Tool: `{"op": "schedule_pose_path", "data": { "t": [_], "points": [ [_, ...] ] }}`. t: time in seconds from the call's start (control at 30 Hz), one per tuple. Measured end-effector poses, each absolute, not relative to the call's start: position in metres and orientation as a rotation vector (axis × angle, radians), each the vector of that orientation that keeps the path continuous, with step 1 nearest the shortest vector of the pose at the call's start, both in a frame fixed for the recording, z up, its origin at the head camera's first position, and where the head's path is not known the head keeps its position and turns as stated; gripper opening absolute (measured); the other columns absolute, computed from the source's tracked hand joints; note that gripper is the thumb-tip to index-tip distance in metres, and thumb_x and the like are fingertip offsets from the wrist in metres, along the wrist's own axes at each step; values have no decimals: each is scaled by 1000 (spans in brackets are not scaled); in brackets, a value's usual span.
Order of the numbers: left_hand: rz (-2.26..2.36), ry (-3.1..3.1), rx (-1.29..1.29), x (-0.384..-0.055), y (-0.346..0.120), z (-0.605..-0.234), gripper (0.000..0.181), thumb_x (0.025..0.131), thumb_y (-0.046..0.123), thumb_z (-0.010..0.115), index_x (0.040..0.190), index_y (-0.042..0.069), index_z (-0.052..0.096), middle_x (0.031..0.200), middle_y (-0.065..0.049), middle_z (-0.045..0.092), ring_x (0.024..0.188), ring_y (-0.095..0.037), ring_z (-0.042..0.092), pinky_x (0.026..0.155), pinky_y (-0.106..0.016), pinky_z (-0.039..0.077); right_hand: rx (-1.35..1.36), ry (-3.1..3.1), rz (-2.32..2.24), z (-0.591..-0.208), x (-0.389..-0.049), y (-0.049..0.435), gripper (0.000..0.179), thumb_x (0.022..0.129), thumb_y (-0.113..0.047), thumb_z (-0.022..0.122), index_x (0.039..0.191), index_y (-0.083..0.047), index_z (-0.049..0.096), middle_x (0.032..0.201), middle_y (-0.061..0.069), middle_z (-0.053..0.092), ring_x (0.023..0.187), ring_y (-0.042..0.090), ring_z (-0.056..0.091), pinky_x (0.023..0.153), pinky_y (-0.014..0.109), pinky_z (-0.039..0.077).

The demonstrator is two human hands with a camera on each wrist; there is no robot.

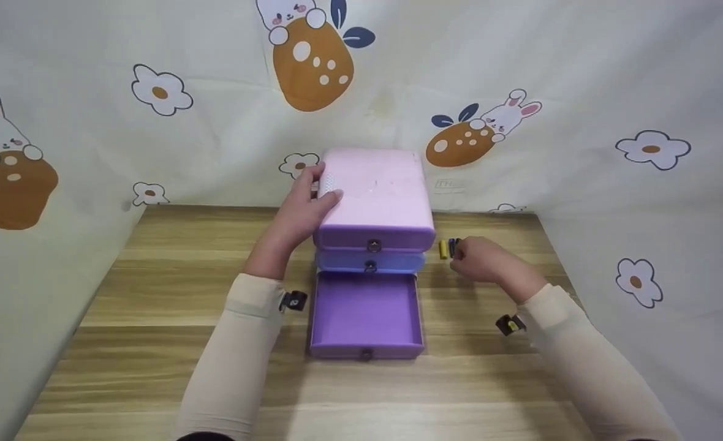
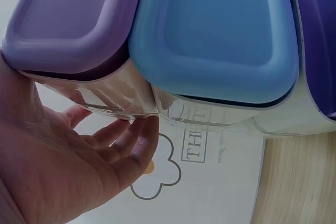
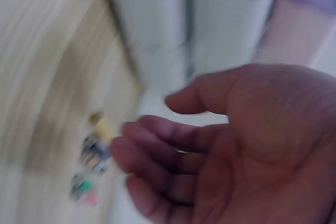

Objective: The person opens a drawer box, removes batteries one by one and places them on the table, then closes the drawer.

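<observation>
A small drawer unit [image 1: 377,190] with a pink top stands at the back of the table. Its bottom purple drawer [image 1: 366,351] is pulled out, with nothing in it; the blue drawer [image 1: 398,262] and the top purple drawer [image 1: 404,239] are closed. My left hand [image 1: 305,205] holds the unit's left side, thumb over the top edge, fingers [image 2: 139,145] against the side wall. To the right of the unit, my right hand [image 1: 481,260] is beside a yellow cylinder [image 1: 443,250] and darker small cylinders [image 1: 452,247], apparently batteries. Its loosely curled fingers [image 3: 142,156] hold nothing.
A pale cloth [image 1: 214,147] printed with rabbits and flowers hangs behind and at both sides of the wooden table [image 1: 202,343]. In the blurred right wrist view, a small green and pink item [image 3: 84,190] lies near the cylinders.
</observation>
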State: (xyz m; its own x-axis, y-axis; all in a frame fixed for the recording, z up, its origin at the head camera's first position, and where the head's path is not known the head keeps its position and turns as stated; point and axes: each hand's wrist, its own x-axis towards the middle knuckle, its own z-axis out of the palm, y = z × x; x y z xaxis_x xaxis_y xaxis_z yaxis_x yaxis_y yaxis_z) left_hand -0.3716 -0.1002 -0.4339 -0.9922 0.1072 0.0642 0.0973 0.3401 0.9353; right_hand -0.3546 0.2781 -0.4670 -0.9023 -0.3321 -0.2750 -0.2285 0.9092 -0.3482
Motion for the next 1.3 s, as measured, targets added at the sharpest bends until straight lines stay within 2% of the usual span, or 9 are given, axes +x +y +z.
{"op": "schedule_pose_path", "data": {
  "t": [0.13, 0.33, 0.5, 0.6, 0.77, 1.03, 1.2, 1.3],
  "points": [
    [1774, 2571, 179, -371, -101, -434, 78, 108, 42, 66, 174, 19, 31, 178, -12, 32, 154, -35, 45, 126, -51, 39, -514, 2601, -425, -452, -330, 255, 22, 104, -25, 72, 88, -10, 70, 81, 2, 68, 71, 18, 62, 66, 35, 53],
    [1784, 2568, 190, -370, -103, -437, 78, 108, 41, 66, 174, 17, 31, 177, -14, 34, 153, -35, 47, 125, -51, 40, -747, 2548, -494, -444, -304, 208, 19, 104, -28, 75, 95, -12, 72, 84, -1, 67, 74, 16, 62, 68, 38, 56],
    [1811, 2571, 222, -371, -103, -437, 77, 108, 40, 66, 172, 14, 32, 175, -16, 35, 150, -35, 49, 123, -51, 44, -980, 2512, -514, -442, -292, 171, 25, 101, -26, 80, 119, -9, 76, 98, 0, 72, 87, 15, 66, 80, 38, 60],
    [1818, 2576, 232, -371, -103, -438, 76, 107, 39, 66, 171, 12, 33, 174, -17, 35, 148, -36, 51, 121, -51, 45, -1119, 2437, -489, -446, -290, 151, 31, 101, -23, 80, 127, -8, 73, 108, 3, 73, 94, 14, 66, 85, 36, 59],
    [1790, 2582, 211, -371, -103, -438, 78, 108, 40, 65, 173, 15, 31, 175, -15, 34, 149, -36, 50, 122, -51, 44, -1283, 2353, -353, -455, -291, 126, 31, 100, -19, 81, 127, -7, 72, 116, 8, 73, 99, 14, 65, 88, 31, 58],
    [1802, 2575, 215, -370, -101, -435, 80, 107, 39, 66, 174, 14, 30, 176, -16, 34, 151, -35, 48, 125, -50, 41, -1469, 2289, -90, -465, -293, 98, 32, 99, -15, 81, 130, -10, 73, 122, 5, 74, 106, 15, 68, 95, 29, 59],
    [1789, 2578, 215, -370, -100, -432, 79, 108, 40, 65, 174, 15, 30, 177, -15, 33, 152, -36, 48, 125, -51, 41, -1569, 2263, 41, -476, -292, 87, 28, 97, -13, 80, 125, -13, 74, 110, -1, 74, 94, 12, 67, 86, 26, 58],
    [1782, 2581, 211, -371, -99, -431, 78, 108, 40, 65, 174, 15, 30, 177, -14, 33, 152, -36, 48, 125, -51, 41, -1627, 2224, 63, -485, -296, 82, 17, 100, -14, 78, 117, -13, 73, 100, -3, 71, 86, 11, 64, 79, 24, 55]
  ]
}}
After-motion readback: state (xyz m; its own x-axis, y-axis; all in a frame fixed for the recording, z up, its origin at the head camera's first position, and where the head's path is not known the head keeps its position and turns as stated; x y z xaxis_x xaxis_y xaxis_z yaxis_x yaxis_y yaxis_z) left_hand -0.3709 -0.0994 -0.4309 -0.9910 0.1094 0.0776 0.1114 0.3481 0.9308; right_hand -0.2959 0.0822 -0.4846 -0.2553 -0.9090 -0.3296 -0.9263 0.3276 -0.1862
